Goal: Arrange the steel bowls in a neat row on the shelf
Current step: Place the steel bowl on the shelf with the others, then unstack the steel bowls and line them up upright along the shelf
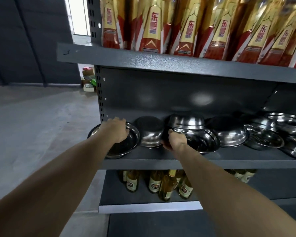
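Single head cam, wide-angle, worn by person, looks fwd + slightly down at grey shelf (195, 162) from close range, at arm's reach. Frame tilted; shelf runs off right edge, floor (32, 125) at left. Only one view, so no overlap w/ another

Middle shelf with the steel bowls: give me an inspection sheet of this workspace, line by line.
Surface: grey metal middle shelf, front strip bare.
Job's things: shiny round steel bowls in an uneven row; leftmost steel bowl tilted at the shelf's left end; an upturned steel bowl beside it; stacked steel bowls next; more crowd and overlap on the right.
Clutter: nothing seen among the bowls.
Grippers: left hand rests in the leftmost bowl; right hand grips the stacked bowls' rim.
Cables: nothing seen.
Surroundings: red-and-gold packaged bottles above; amber glass bottles below; grey concrete floor to the left.
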Motion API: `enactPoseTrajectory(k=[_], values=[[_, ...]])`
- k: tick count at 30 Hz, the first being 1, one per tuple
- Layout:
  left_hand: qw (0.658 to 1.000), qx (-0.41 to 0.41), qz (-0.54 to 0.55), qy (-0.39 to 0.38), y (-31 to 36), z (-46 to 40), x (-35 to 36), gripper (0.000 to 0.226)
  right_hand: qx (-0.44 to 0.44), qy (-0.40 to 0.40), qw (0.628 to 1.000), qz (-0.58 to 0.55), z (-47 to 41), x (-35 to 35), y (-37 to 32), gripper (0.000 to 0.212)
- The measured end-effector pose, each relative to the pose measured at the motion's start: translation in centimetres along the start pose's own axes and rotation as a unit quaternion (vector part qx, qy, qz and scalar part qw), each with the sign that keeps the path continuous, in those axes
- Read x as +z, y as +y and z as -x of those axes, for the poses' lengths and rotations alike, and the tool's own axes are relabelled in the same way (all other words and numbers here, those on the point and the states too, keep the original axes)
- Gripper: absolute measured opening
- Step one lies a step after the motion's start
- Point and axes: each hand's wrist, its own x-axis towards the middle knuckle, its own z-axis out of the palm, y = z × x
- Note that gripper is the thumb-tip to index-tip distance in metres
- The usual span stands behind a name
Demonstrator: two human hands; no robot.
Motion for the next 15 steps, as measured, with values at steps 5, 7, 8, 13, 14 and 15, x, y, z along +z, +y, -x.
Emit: enactPoseTrajectory(k=[5,7,8,13,14,15], values=[[1.000,0.005,-0.001,0.001,4.4,-2.4,-0.8,0.055,-0.027,0.000,1.000,0.002,-2.9,-2.5,-3.2,0.015],[1.000,0.007,0.001,-0.002,6.2,-3.3,-1.0,0.054,-0.027,0.012,1.000,0.007,-4.1,-4.2,-3.9,0.017],[1.000,0.009,0.003,-0.003,7.1,-3.8,-1.0,0.054,-0.024,0.023,0.999,0.011,-4.6,-5.1,-4.2,0.019],[0.999,0.030,0.004,-0.011,12.1,-5.9,-0.3,0.058,-0.020,0.045,0.999,0.016,-6.6,-9.0,-4.6,0.017],[0.999,0.037,0.006,-0.013,13.0,-6.4,-0.1,0.057,-0.021,0.053,0.998,0.020,-6.9,-9.8,-4.6,0.017],[0.999,0.045,0.009,-0.013,13.8,-6.9,0.1,0.056,-0.022,0.058,0.998,0.019,-7.1,-10.5,-4.8,0.017]])
